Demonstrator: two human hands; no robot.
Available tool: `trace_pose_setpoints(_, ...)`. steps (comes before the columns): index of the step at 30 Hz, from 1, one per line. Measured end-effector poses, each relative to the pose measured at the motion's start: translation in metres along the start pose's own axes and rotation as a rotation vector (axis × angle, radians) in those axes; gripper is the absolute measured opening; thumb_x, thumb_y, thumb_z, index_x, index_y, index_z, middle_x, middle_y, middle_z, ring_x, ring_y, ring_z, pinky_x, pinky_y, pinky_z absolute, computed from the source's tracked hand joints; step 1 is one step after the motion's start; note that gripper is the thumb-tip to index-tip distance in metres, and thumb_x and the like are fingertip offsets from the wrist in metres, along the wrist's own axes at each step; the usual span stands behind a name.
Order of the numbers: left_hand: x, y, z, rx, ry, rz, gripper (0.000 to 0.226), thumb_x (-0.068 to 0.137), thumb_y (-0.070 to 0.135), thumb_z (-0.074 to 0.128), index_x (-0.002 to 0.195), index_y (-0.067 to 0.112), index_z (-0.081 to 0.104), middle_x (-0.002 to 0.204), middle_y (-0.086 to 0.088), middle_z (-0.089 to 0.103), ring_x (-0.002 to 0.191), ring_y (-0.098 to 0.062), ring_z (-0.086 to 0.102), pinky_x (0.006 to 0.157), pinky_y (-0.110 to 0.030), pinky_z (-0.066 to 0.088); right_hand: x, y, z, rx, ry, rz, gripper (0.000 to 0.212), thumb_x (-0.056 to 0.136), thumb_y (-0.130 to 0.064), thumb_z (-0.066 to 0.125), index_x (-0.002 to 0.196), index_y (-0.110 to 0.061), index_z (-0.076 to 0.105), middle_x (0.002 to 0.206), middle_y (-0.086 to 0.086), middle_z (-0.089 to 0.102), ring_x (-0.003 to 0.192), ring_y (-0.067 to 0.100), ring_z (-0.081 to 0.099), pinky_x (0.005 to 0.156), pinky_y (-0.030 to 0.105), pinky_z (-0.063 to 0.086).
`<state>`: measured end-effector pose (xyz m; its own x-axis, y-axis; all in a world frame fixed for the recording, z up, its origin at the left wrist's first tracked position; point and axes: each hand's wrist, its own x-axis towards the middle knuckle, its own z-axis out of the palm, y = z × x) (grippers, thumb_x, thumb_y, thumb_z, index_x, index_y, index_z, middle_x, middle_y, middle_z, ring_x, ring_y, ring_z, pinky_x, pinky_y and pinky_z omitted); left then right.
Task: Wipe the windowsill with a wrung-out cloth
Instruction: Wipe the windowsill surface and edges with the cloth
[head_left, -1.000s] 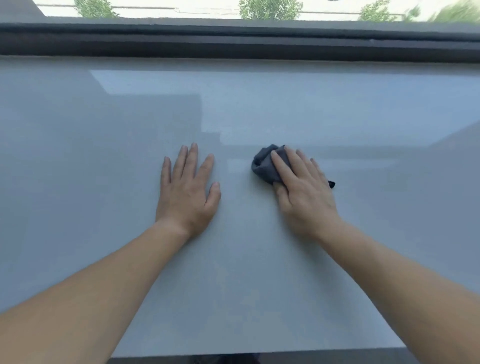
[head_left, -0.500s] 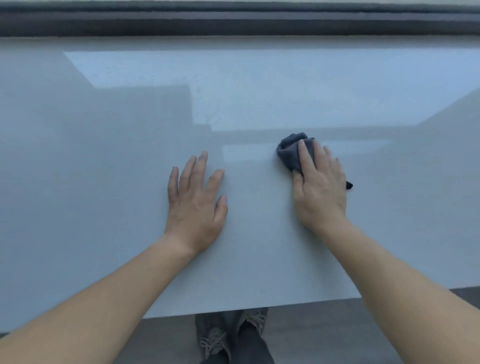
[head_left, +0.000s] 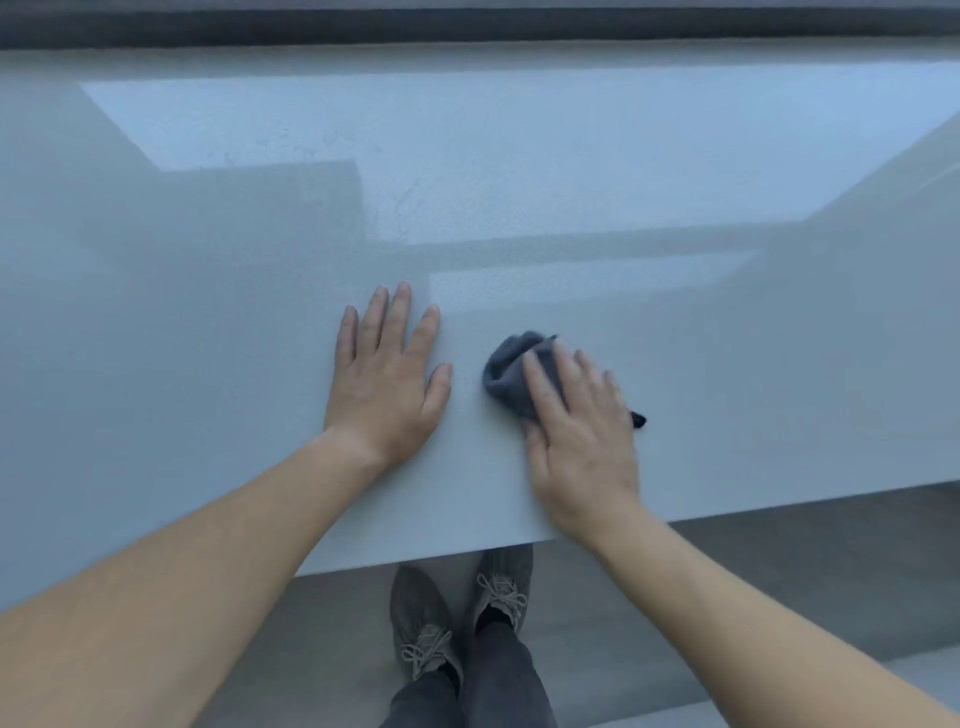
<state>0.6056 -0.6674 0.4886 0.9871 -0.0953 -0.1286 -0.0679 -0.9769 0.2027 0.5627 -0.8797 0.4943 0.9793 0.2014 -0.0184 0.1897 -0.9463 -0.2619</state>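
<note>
So the windowsill (head_left: 571, 156) takes up most of the view, a wide pale grey slab with a glossy finish, bright patches of light reflecting across the far half and a faint speckled texture in those lit areas. Along the very top runs the dark window frame (head_left: 467, 28). The near edge of the sill cuts diagonally across the lower part of the view, and under it is a grey floor (head_left: 805, 597).

Both forearms come in from the bottom corners, bare. Down between them you can see dark grey trousers (head_left: 498, 686) and a pair of grey lace-up sneakers (head_left: 457, 608) standing on the floor, toes tucked right up to the sill's edge.

The left hand (head_left: 387, 379) lies flat on the sill, palm down, fingers spread a bit and pointing away, grip released and holding nothing. Just beside it, to the right, the right hand (head_left: 576, 426) is pressed down on top of a dark grey cloth (head_left: 506, 371), fingers laid over it so the grip is pinning it against the surface rather than a closed fist. The cloth is bunched up, sticking out past the fingertips on the left, with a small dark corner peeking out on the little-finger side. It sits on the near part of the sill, near the middle. The right hand looks a little blurry.
</note>
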Motion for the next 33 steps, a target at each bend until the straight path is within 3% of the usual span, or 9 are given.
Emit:
trace_pose_setpoints(3, 0.0, 0.0, 0.0, -0.004, 0.002, -0.002, 0.073, 0.09, 0.052, 0.013, 0.156, 0.02, 0.019, 0.166, -0.009, 0.003, 0.153, -0.025, -0.004, 0.122, -0.046, -0.008, -0.039, -0.009, -0.004, -0.038, -0.152, -0.326, 0.066, 0.089, -0.028, 0.049, 0.153, -0.025, 0.032, 0.163, 0.006, 0.023, 0.151, 0.03, 0.018, 0.122, 0.049, 0.015)
trace_pose_setpoints(5, 0.0, 0.001, 0.0, -0.004, 0.006, -0.003, 0.072, 0.091, 0.052, 0.015, 0.156, 0.02, 0.019, 0.166, -0.009, 0.004, 0.153, -0.025, -0.003, 0.122, -0.046, -0.007, -0.039, 0.008, -0.007, -0.084, -0.184, -0.418, 0.069, 0.088, -0.028, 0.049, 0.154, -0.027, 0.029, 0.164, 0.004, 0.021, 0.151, 0.029, 0.017, 0.123, 0.047, 0.013)
trace_pose_setpoints(10, -0.001, 0.003, 0.0, 0.002, -0.001, -0.019, 0.072, 0.091, 0.051, 0.015, 0.156, 0.02, 0.018, 0.166, -0.008, 0.002, 0.153, -0.024, -0.005, 0.122, -0.046, -0.007, -0.027, 0.008, -0.002, 0.055, 0.067, 0.189, 0.06, 0.093, -0.027, 0.043, 0.152, -0.021, 0.035, 0.161, 0.007, 0.029, 0.148, 0.032, 0.025, 0.121, 0.049, 0.017)
trace_pose_setpoints(12, -0.001, 0.003, 0.001, 0.004, 0.004, -0.023, 0.073, 0.09, 0.051, 0.015, 0.156, 0.02, 0.019, 0.166, -0.009, 0.003, 0.153, -0.025, -0.004, 0.122, -0.046, -0.007, -0.044, -0.015, 0.005, 0.06, 0.055, 0.118, 0.063, 0.09, -0.024, 0.049, 0.152, -0.021, 0.034, 0.161, 0.007, 0.028, 0.149, 0.032, 0.023, 0.12, 0.05, 0.019)
trace_pose_setpoints(14, -0.001, 0.004, 0.0, -0.008, 0.005, -0.027, 0.072, 0.09, 0.05, 0.018, 0.155, 0.02, 0.021, 0.166, -0.009, 0.005, 0.153, -0.024, -0.003, 0.122, -0.045, -0.008, -0.066, -0.024, 0.006, 0.038, -0.04, -0.132, 0.066, 0.088, -0.023, 0.051, 0.151, -0.023, 0.034, 0.162, 0.006, 0.026, 0.15, 0.03, 0.021, 0.121, 0.049, 0.018)
trace_pose_setpoints(17, -0.001, 0.004, -0.004, -0.079, 0.007, -0.043, 0.072, 0.089, 0.047, 0.024, 0.154, 0.017, 0.024, 0.166, -0.008, 0.007, 0.153, -0.023, -0.001, 0.122, -0.044, -0.009, -0.069, 0.008, -0.004, -0.003, -0.115, -0.297, 0.064, 0.088, -0.025, 0.05, 0.15, -0.026, 0.035, 0.162, 0.003, 0.026, 0.15, 0.028, 0.022, 0.121, 0.047, 0.018)
trace_pose_setpoints(23, 0.001, 0.021, -0.006, -0.187, 0.066, -0.041, 0.07, 0.087, 0.039, 0.03, 0.152, 0.012, 0.028, 0.164, -0.011, 0.015, 0.153, -0.024, 0.004, 0.122, -0.042, -0.009, -0.052, 0.057, -0.013, 0.066, 0.092, 0.275, 0.058, 0.095, -0.028, 0.04, 0.152, -0.019, 0.034, 0.16, 0.008, 0.029, 0.148, 0.031, 0.023, 0.119, 0.053, 0.021)
trace_pose_setpoints(29, 0.026, 0.06, -0.004, -0.232, 0.107, 0.029, 0.067, 0.089, 0.034, 0.034, 0.151, 0.011, 0.028, 0.164, -0.011, 0.015, 0.152, -0.025, 0.006, 0.123, -0.043, -0.004, -0.061, 0.086, -0.019, 0.004, -0.068, -0.134, 0.062, 0.091, -0.027, 0.043, 0.152, -0.021, 0.036, 0.162, 0.004, 0.026, 0.15, 0.028, 0.022, 0.121, 0.048, 0.016)
trace_pose_setpoints(33, 0.038, 0.072, 0.003, -0.202, 0.072, -0.017, 0.068, 0.09, 0.038, 0.029, 0.153, 0.013, 0.025, 0.165, -0.009, 0.011, 0.153, -0.021, 0.002, 0.123, -0.042, -0.007, -0.011, 0.122, -0.03, 0.032, 0.075, 0.264, 0.059, 0.095, -0.031, 0.034, 0.152, -0.016, 0.034, 0.16, 0.008, 0.029, 0.147, 0.033, 0.025, 0.118, 0.054, 0.022)
